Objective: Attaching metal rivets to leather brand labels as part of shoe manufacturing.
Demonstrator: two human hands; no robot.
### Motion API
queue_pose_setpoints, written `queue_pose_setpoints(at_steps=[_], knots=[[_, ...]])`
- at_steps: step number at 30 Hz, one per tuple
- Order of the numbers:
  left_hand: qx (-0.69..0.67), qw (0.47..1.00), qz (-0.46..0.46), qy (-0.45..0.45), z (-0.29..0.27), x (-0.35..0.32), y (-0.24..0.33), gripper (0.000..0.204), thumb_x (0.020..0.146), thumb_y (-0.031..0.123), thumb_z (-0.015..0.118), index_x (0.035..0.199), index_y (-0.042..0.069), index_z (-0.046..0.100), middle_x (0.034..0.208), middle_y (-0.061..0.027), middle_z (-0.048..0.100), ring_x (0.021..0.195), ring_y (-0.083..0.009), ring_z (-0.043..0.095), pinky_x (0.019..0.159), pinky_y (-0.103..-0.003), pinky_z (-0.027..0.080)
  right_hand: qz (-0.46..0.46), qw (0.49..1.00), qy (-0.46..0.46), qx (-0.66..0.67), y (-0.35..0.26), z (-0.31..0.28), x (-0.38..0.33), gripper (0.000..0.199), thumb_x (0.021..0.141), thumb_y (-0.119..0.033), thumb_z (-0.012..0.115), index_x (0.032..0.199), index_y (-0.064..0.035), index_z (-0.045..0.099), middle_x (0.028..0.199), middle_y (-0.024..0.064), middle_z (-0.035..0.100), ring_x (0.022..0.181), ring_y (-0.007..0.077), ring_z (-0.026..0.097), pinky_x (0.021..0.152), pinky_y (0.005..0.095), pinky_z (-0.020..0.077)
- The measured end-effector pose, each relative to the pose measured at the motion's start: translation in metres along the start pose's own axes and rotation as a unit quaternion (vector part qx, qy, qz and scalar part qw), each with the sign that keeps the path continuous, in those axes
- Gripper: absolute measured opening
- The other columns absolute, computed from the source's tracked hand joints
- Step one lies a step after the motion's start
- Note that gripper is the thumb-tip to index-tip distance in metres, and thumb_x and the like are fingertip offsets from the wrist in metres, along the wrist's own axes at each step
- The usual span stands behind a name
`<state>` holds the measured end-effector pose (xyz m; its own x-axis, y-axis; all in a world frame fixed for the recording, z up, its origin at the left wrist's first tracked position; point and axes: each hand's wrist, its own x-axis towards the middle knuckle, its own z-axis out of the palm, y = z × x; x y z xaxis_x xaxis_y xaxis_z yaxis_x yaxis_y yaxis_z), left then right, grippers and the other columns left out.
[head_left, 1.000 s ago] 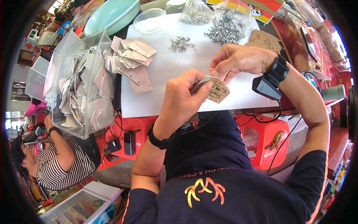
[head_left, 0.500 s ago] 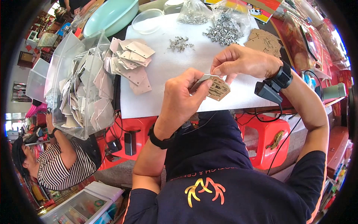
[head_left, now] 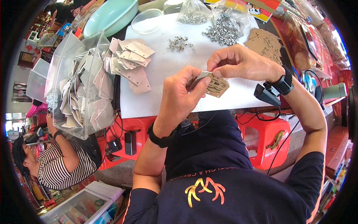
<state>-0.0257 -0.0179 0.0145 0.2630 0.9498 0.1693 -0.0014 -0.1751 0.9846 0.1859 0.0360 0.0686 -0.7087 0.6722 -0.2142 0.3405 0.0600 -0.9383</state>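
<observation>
My left hand (head_left: 182, 89) grips a brown printed card (head_left: 218, 87) with a pale grey card (head_left: 199, 79) against it, thumb in front. At their upper edge, my right hand (head_left: 233, 61) has thumb and forefinger closed in a pinch. Whatever small piece lies between those fingertips is hidden. Both hands are above the white sheet (head_left: 167, 100) near its front edge. Farther back are a small heap of shiny metal pieces (head_left: 179, 43) and a larger heap (head_left: 223, 30) spilling from a clear bag. Pale cards with punched holes (head_left: 134, 61) lie to the left.
A clear plastic bin (head_left: 84, 89) full of cards stands at left, beside a pale green basin (head_left: 112, 18). More brown printed cards (head_left: 264, 44) lie at back right. Red stools (head_left: 270, 142) sit below the table edge. A person in stripes (head_left: 61, 160) is at far left.
The cards have tipped and turned slightly in my left hand. My right fingertips have shifted a little left, along the cards' upper edge.
</observation>
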Motion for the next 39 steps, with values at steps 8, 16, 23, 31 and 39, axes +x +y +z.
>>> queue_pose_setpoints(at_steps=[8,16,23,31,39], knots=[[-0.003,1.0,-0.003,0.0,0.002,0.001,-0.001,0.009,0.089,0.006,0.065,0.091,-0.002,0.062,0.065,-0.0024,0.063,0.059,-0.0036,0.058,0.053,-0.02,0.047,0.005,1.0,0.01,0.005,-0.006,0.002,-0.003,0.021,0.092,-0.013,0.061,0.108,0.0013,0.063,0.088,-0.0018,0.063,0.079,0.0037,0.056,0.07,0.0205,0.0453],[-0.013,1.0,-0.015,-0.002,0.003,0.001,0.001,0.009,0.089,0.005,0.065,0.092,-0.003,0.063,0.067,-0.0029,0.064,0.061,-0.003,0.058,0.053,-0.02,0.047,0.019,1.0,0.014,-0.014,-0.004,0.001,-0.002,0.022,0.093,-0.014,0.061,0.109,0.0016,0.063,0.085,-0.0013,0.063,0.078,0.0028,0.055,0.067,0.0201,0.0452],[-0.044,0.999,-0.031,0.001,0.003,0.001,0.002,0.01,0.089,0.005,0.066,0.092,-0.004,0.063,0.071,-0.0047,0.066,0.062,-0.0033,0.059,0.054,-0.02,0.049,-0.038,0.995,0.039,-0.082,-0.003,0.007,-0.003,0.021,0.094,-0.016,0.062,0.106,0.0006,0.062,0.086,-0.0004,0.063,0.077,0.005,0.054,0.067,0.0229,0.0454],[-0.026,0.999,-0.042,0.01,0.002,0.003,-0.001,0.013,0.089,0.007,0.066,0.094,-0.005,0.064,0.07,-0.0051,0.067,0.061,-0.0039,0.059,0.053,-0.02,0.048,-0.104,0.962,0.08,-0.239,-0.005,0.012,-0.007,0.016,0.095,-0.014,0.057,0.104,-0.0013,0.059,0.084,0.0044,0.062,0.079,0.0096,0.055,0.068,0.027,0.0459],[-0.089,0.993,-0.033,0.07,0.007,0.008,-0.003,0.016,0.088,0.012,0.068,0.095,-0.002,0.066,0.081,-0.0019,0.066,0.072,-0.0032,0.059,0.06,-0.021,0.047,-0.012,0.992,0.122,-0.022,0.012,0.017,0.003,0.014,0.096,-0.011,0.058,0.102,0.0012,0.058,0.086,0.0009,0.061,0.081,0.007,0.055,0.074,0.0245,0.046]])
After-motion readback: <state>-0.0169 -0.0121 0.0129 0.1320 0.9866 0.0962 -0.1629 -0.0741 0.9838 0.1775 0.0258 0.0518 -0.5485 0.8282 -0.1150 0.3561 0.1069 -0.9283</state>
